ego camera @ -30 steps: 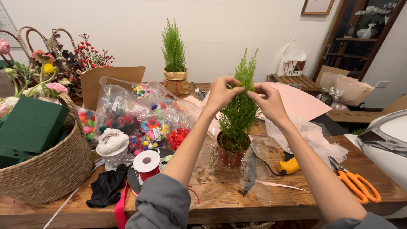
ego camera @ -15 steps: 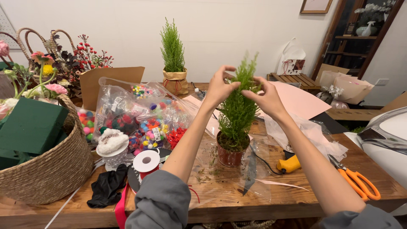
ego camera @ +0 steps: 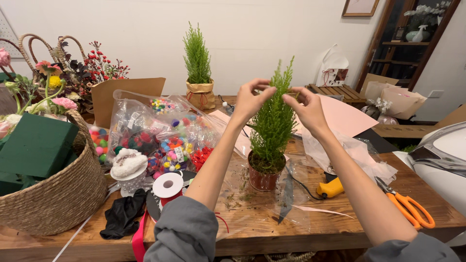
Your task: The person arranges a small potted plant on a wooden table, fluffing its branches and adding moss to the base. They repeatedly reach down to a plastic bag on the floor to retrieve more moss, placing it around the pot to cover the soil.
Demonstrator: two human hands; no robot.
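Note:
A small green conifer (ego camera: 274, 121) stands in a reddish-brown pot (ego camera: 262, 178) on the wooden table (ego camera: 340, 228). My left hand (ego camera: 251, 99) pinches something thin at the upper left of the tree's top. My right hand (ego camera: 307, 107) pinches at the upper right, fingers closed. What the fingers hold is too small to tell; it looks like a thin strand near the tip.
Clear bags of coloured pompoms (ego camera: 165, 136), a red ribbon spool (ego camera: 168, 187), a black cloth (ego camera: 124, 216) and a woven basket (ego camera: 53, 194) lie left. Orange scissors (ego camera: 407, 208), a yellow tool (ego camera: 331, 188) and pink paper (ego camera: 347, 116) lie right. A second conifer (ego camera: 198, 63) stands behind.
Both hands have stayed at the tree's top, shifting slightly; the fingers have drawn a little further apart on either side of the tip.

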